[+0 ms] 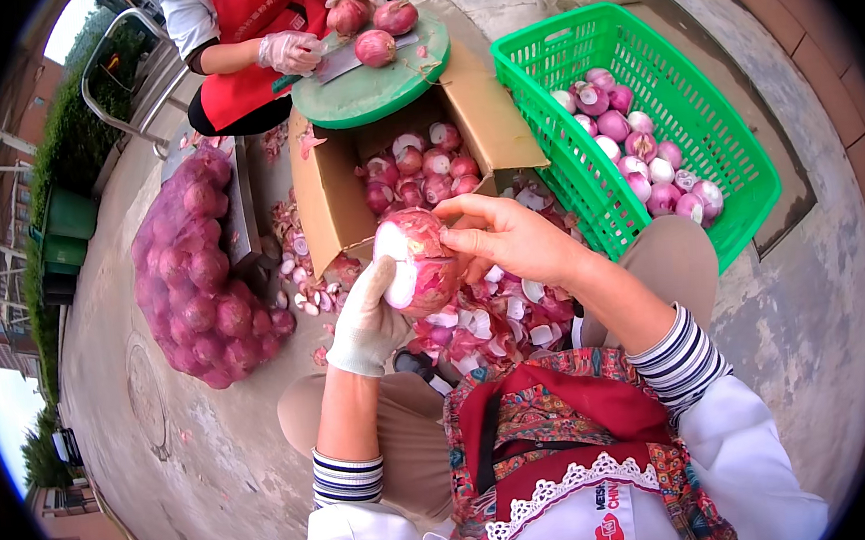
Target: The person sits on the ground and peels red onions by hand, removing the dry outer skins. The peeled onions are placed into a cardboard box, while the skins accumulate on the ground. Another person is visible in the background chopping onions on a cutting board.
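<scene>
In front of me my left hand [368, 323], in a white knit glove, grips a large red onion [426, 270] from its lower left side. The onion has a pale cut face turned to the left and a slit across its red skin. My bare right hand [502, 239] has thumb and fingertips on the onion's right side, at the skin. Below it lies a heap of onion skins and trimmings [481, 323] between my legs. Just beyond, a cardboard box [329, 194] contains several red onions [425, 165] with trimmed ends.
A green plastic basket [742, 173] with peeled onions [641, 135] stands at right. Left is a mesh sack of onions [204, 286]. Opposite, a co-worker's gloved hands [293, 52] are at a round green cutting board [382, 93] with a knife [354, 61] and onions.
</scene>
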The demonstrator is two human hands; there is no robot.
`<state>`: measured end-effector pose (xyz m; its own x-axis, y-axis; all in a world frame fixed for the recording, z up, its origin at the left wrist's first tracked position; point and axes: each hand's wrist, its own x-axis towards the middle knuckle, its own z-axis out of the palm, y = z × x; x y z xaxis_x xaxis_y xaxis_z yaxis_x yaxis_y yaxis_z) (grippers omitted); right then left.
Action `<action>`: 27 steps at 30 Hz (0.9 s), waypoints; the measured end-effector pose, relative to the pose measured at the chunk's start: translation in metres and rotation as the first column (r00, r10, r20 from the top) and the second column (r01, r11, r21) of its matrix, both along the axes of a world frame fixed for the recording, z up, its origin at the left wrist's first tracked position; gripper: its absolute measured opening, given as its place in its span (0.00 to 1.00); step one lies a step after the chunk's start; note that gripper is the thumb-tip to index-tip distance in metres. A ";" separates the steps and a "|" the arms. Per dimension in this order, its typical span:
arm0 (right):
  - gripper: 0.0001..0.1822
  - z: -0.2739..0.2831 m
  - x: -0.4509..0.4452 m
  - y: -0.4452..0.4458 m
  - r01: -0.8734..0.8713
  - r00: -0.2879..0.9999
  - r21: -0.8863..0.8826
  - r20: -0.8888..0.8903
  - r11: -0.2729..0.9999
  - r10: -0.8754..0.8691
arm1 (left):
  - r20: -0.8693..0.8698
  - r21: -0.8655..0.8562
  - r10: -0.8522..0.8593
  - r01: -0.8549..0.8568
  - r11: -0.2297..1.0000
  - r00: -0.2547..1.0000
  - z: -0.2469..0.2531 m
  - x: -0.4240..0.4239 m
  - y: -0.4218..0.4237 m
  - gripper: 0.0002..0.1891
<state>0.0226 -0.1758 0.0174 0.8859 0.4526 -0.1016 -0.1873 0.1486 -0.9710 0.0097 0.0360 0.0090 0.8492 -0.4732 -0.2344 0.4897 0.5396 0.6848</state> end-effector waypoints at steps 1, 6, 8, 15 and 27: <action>0.22 -0.003 -0.003 0.001 -0.002 1.000 -0.026 -0.007 1.000 0.002 | 0.000 0.032 0.018 -0.018 0.999 1.000 -0.002 -0.002 0.001 0.27; 0.15 0.003 -0.020 0.003 0.279 0.866 -0.204 0.476 0.938 -0.154 | 0.150 0.294 0.189 -0.227 0.929 0.970 -0.003 -0.005 -0.013 0.26; 0.13 0.000 -0.019 0.002 0.369 0.781 -0.277 0.610 0.887 -0.135 | 0.204 0.413 0.221 -0.288 0.864 0.954 0.002 -0.007 -0.019 0.27; 0.05 -0.010 -0.017 0.007 0.522 0.625 -0.346 0.778 0.779 -0.073 | 0.276 0.559 0.252 -0.368 0.743 0.928 -0.002 -0.010 -0.030 0.29; 0.02 -0.019 0.002 -0.008 0.528 0.754 -0.342 0.609 0.777 -0.245 | 0.034 0.172 0.119 -0.123 0.977 0.992 -0.009 -0.012 -0.025 0.25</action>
<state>0.0243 -0.1835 -0.0017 0.9471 0.0757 0.3120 0.3154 -0.4012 -0.8600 -0.0020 0.0106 -0.0002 0.9041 -0.3202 -0.2829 0.4104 0.4660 0.7838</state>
